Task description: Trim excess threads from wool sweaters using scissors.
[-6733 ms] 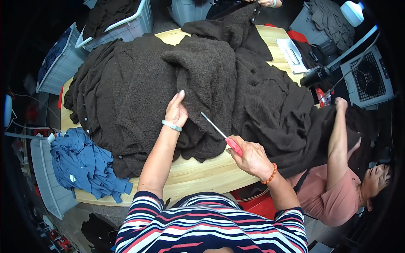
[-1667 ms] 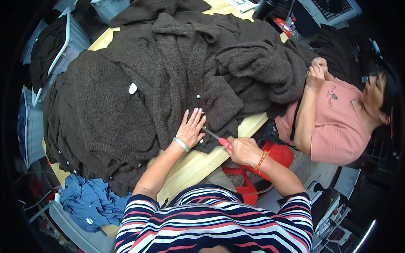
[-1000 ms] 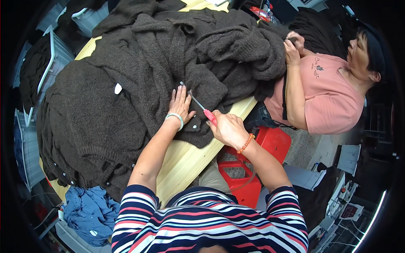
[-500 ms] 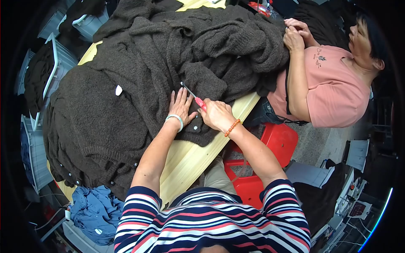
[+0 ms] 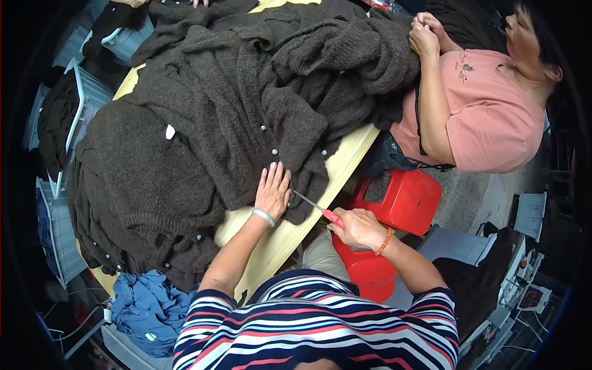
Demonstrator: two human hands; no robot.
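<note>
A dark brown knitted cardigan (image 5: 296,120) lies spread over the table, with small shiny buttons (image 5: 274,152) along its edge. Its near corner is under my left hand (image 5: 272,194), which rests flat with fingers stretched out. My right hand (image 5: 359,228) is wrapped round the red handle of a tool (image 5: 332,216) with a thin metal shaft. The shaft points up and left to the cloth just right of my left fingers, close to a button at the corner. Whether its tip touches the fabric I cannot tell.
More dark knitwear (image 5: 154,166) is heaped on the left of the wooden table (image 5: 265,246). A co-worker in a pink shirt (image 5: 487,117) is at the right, beside red stools (image 5: 407,200). Blue cloth (image 5: 148,308) fills a bin at lower left. Other hands (image 5: 200,3) show at the far edge.
Both my hands have moved nearer to me along the cardigan's edge. The right one, with the tool, has also shifted right. Several buttons are now uncovered. Other people's hands have appeared at the far edge.
</note>
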